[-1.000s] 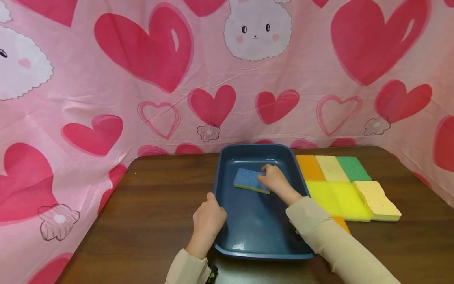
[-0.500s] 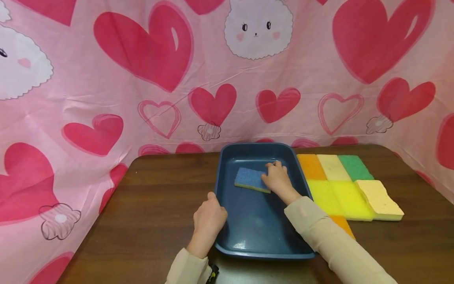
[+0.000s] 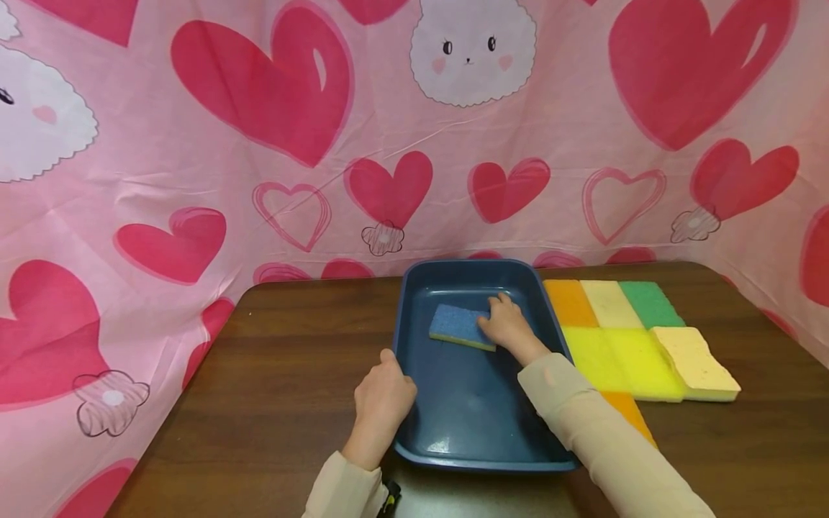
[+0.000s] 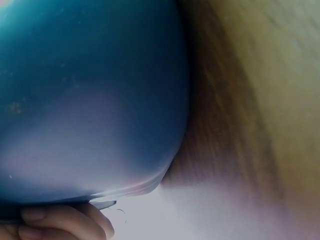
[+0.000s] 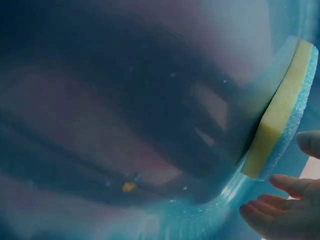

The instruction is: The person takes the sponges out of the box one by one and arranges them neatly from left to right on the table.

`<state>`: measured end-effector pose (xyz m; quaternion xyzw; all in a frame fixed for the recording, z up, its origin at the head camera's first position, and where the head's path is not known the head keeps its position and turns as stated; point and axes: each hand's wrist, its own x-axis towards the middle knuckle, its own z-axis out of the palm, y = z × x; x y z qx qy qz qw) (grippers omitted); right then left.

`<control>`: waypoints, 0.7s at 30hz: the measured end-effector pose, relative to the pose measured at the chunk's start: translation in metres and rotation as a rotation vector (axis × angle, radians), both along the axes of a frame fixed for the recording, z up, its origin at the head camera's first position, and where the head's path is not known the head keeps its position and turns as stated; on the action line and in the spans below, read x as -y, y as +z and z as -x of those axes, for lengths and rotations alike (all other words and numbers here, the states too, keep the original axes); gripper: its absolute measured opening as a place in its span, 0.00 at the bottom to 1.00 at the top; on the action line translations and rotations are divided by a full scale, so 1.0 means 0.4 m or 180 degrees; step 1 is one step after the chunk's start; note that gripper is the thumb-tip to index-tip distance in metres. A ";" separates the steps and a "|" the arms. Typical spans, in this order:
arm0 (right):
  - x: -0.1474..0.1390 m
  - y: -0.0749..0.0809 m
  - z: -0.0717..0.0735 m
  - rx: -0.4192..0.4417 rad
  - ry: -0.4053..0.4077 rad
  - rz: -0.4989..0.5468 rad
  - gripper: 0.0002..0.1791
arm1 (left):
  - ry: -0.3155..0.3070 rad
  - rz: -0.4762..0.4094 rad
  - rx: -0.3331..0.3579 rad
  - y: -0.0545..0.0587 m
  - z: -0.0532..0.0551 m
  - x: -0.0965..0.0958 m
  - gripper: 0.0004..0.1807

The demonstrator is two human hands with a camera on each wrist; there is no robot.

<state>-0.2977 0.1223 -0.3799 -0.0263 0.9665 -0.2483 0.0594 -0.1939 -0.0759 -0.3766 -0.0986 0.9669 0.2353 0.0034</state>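
A sponge (image 3: 458, 325), blue on top and yellow below, lies flat in a deep dark blue tray (image 3: 453, 460). At its right end is my right hand (image 3: 510, 327), thumb and fingers spread. In the right wrist view, the sponge (image 5: 282, 115) shows its yellow side, and the fingers of my right hand (image 5: 285, 205) lie loosely near its end, not wrapped around it. My left hand (image 3: 383, 396) grips the tray's left rim. The left wrist view has its curled fingers (image 4: 70, 222) at the edge of the tray (image 4: 95, 100).
Right of the tray lie an orange sponge (image 3: 570, 302), a cream one (image 3: 612, 303), a green one (image 3: 650, 303), bright yellow ones (image 3: 618, 363) and a pale wavy-edged sponge (image 3: 696, 360). Another orange sponge (image 3: 627, 411) is partly behind my right sleeve. A pink heart-printed cloth (image 3: 401, 122) hangs behind the table.
My right hand's fingers have loosened and spread, shifting slightly right at the sponge's end. The sponge stays in about the same place in the tray. My left hand keeps its grip on the rim.
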 end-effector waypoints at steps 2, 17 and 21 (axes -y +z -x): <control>-0.003 -0.001 0.003 0.0027 0.0012 0.0010 0.31 | -0.0009 0.0007 -0.0027 0.000 0.000 0.000 0.12; 0.000 -0.005 0.002 0.0031 0.0233 -0.0087 0.25 | -0.0022 -0.0003 -0.0031 0.004 -0.002 0.000 0.10; -0.001 -0.004 0.003 0.0061 0.0207 -0.0053 0.23 | -0.0022 -0.0009 -0.0035 0.004 -0.002 -0.001 0.10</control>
